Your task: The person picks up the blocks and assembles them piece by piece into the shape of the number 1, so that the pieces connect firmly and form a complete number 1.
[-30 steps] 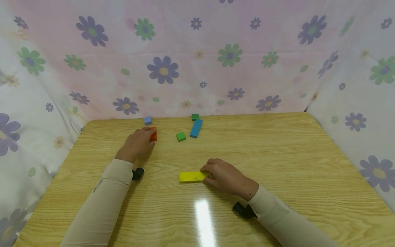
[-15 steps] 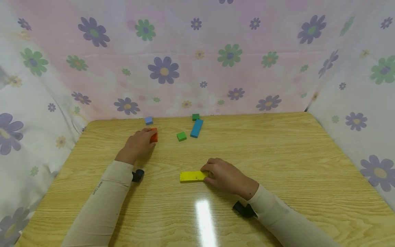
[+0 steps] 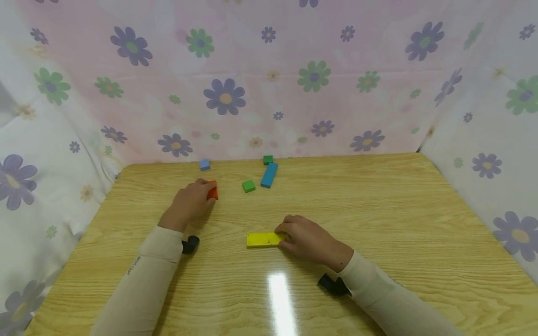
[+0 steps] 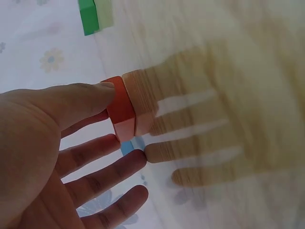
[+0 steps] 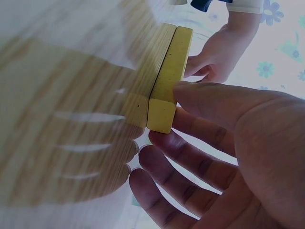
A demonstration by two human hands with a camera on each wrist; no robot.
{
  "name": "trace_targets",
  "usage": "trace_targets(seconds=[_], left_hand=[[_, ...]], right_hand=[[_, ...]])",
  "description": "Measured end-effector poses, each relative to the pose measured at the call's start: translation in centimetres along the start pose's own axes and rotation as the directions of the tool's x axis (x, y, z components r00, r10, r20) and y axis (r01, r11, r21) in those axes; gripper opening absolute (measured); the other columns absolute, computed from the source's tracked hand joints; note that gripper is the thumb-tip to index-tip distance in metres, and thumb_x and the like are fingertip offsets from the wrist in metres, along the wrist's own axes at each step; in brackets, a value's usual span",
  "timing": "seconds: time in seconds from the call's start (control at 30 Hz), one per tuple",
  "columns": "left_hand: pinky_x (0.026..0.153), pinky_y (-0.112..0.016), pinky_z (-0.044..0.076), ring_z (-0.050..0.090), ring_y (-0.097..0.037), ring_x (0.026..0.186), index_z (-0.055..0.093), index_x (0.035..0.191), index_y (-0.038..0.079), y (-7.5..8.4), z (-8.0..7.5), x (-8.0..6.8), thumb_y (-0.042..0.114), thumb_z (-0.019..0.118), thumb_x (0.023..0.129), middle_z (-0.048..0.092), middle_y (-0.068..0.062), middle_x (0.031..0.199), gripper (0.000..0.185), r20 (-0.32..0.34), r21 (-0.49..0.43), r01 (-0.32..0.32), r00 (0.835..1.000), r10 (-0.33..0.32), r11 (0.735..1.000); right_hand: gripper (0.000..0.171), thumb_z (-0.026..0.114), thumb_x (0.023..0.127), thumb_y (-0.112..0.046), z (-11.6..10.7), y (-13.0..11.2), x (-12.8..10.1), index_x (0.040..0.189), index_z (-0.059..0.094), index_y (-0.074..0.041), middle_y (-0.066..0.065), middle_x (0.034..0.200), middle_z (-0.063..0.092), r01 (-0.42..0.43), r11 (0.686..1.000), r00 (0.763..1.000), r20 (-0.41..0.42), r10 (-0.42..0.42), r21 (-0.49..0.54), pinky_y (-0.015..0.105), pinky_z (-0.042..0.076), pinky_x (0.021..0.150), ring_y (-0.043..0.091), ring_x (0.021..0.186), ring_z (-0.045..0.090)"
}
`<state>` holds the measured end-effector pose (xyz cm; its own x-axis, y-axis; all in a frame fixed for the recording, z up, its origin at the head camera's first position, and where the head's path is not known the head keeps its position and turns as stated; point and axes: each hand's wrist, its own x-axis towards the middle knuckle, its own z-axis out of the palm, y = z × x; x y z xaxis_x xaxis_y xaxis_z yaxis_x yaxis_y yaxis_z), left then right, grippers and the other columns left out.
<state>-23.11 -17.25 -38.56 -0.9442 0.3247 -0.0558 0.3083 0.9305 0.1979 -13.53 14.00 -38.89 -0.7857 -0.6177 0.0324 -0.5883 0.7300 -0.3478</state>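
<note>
Left hand (image 3: 191, 201) pinches orange block (image 3: 213, 191); right hand (image 3: 308, 239) grips yellow bar (image 3: 265, 240).

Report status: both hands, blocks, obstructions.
Left hand pinches orange block. Right hand holds yellow block, flat on table. Green cube nearby.

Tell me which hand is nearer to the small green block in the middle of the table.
Left. The left hand, holding the orange block, sits just beside the green block. The right hand is nearer the person, gripping the yellow block.
</note>
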Motion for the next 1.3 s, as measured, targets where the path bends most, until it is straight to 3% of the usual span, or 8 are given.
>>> trace_targets(seconds=[0.63, 1.3], left_hand=[[0.083, -0.054, 0.055, 0.066, -0.036, 0.106, 0.061, 0.138, 0.007, 2.0, 0.5, -1.4, 0.023, 0.070, 0.095, 0.062, -0.019, 0.131, 0.047, -0.044, 0.004, -0.047, 0.998, 0.048, 0.999], [0.078, -0.047, 0.057, 0.068, -0.033, 0.100, 0.064, 0.133, 0.006, 2.4, 0.7, -1.6, 0.025, 0.074, 0.092, 0.065, -0.019, 0.125, 0.046, -0.102, 0.007, -0.079, 0.992, 0.079, 0.997]], right_hand=[[0.028, 0.075, 0.090, -0.017, 0.1, -0.1, 0.1, 0.115, 0.073, -0.006, 0.003, 0.105, 0.068, -0.010, 1.000, 1.000, 0.007, 0.010, 0.009, 0.025, 0.054, 0.075, 0.012, 0.089, 0.060], [0.028, 0.075, 0.089, -0.017, 0.1, 0.1, 0.1, 0.115, 0.073, -0.006, 0.004, 0.104, 0.068, 0.005, 1.000, 1.000, -0.002, -0.005, 0.006, 0.023, 0.053, 0.072, 0.010, 0.085, 0.059]])
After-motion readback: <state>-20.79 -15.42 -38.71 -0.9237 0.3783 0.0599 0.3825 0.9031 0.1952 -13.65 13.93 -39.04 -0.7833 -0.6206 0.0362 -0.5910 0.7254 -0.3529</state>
